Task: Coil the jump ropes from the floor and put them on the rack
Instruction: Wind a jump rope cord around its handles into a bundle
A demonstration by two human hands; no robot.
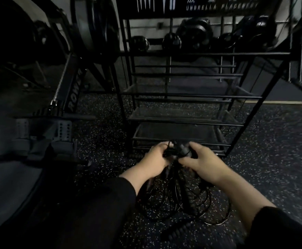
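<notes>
Now both hands, left hand (156, 157) and right hand (203, 161), grip the jump ropes (178, 150) bundle, loops hanging floorward; the rack (182, 123) stands just ahead.

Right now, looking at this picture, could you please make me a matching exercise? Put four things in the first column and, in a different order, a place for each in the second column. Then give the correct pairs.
Things
1. jump ropes
2. rack
3. rowing machine
4. dumbbells

Places
A. standing on the floor straight ahead of the hands
B. on a high bar, behind the rack's upper part
C. held between the left hand and right hand, loops hanging to the floor
D. at the left side of the picture

Pairs: 1-C, 2-A, 3-D, 4-B
</notes>
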